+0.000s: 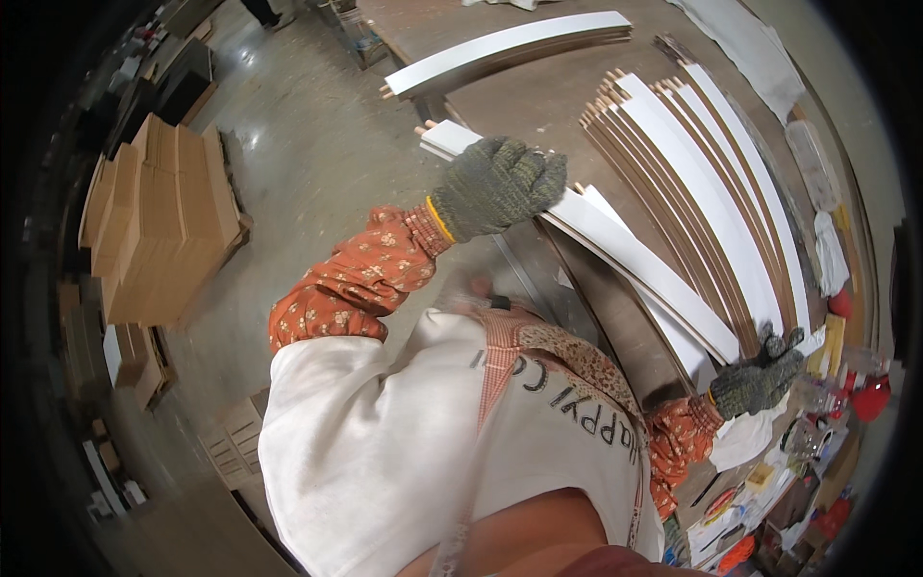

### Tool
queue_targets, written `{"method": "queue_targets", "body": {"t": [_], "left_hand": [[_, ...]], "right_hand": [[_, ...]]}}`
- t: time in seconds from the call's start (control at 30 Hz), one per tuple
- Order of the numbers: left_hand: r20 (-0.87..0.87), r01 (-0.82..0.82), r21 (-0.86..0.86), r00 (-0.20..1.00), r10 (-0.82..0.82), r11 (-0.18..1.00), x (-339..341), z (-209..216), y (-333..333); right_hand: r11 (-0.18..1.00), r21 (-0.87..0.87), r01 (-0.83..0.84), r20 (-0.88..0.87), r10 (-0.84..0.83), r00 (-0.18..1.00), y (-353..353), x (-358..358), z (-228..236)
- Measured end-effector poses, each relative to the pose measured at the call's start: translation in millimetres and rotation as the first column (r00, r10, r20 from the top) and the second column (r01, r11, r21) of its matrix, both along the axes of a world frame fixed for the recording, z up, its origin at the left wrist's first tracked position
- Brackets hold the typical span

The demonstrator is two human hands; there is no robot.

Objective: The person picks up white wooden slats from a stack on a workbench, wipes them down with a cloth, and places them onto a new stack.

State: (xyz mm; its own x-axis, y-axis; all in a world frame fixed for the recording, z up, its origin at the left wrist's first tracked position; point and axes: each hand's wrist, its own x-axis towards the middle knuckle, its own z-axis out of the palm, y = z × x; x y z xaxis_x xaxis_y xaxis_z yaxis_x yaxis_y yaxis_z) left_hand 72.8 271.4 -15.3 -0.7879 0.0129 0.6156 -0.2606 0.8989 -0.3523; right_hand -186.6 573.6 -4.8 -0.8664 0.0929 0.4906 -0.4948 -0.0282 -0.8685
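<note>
My left hand [500, 185], in a grey-green knitted glove with a yellow cuff edge, is closed around a long white slat [635, 260]. Wooden dowels stick out near the slat's far left end, and it runs slantwise toward my right. Beside the slat's near right end is my right hand [758, 383], gloved the same way, with its fingers apart and nothing visible in them. Whether it touches the slat I cannot tell. Under and beside the held piece lie more white slats [673, 332]. Orange floral sleeves cover both forearms.
On the brown table [538, 91] lie a row of white and brown-edged slats [687, 183] with dowel ends and a separate stack [510, 48] farther back. Small tools and containers clutter the right side [760, 481]. Cardboard stacks [168, 221] stand on the floor at left.
</note>
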Motion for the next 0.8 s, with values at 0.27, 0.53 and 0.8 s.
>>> {"method": "queue_targets", "body": {"t": [0.27, 0.53, 0.8], "left_hand": [[0.059, -0.207, 0.137, 0.978, 0.200, 0.969, 21, -20, -19], [0.018, -0.407, 0.085, 0.913, 0.407, 0.910, 64, -47, -41], [0.048, -0.478, 0.146, 0.878, 0.477, 0.866, 65, -44, -43]], "right_hand": [[0.999, 0.037, 0.004, -0.114, 0.001, 0.993, -37, 22, 23], [0.858, -0.385, -0.339, 0.048, 0.385, 0.922, -54, 1, 20], [0.845, -0.421, -0.329, 0.148, 0.422, 0.895, -69, -11, 19]]}}
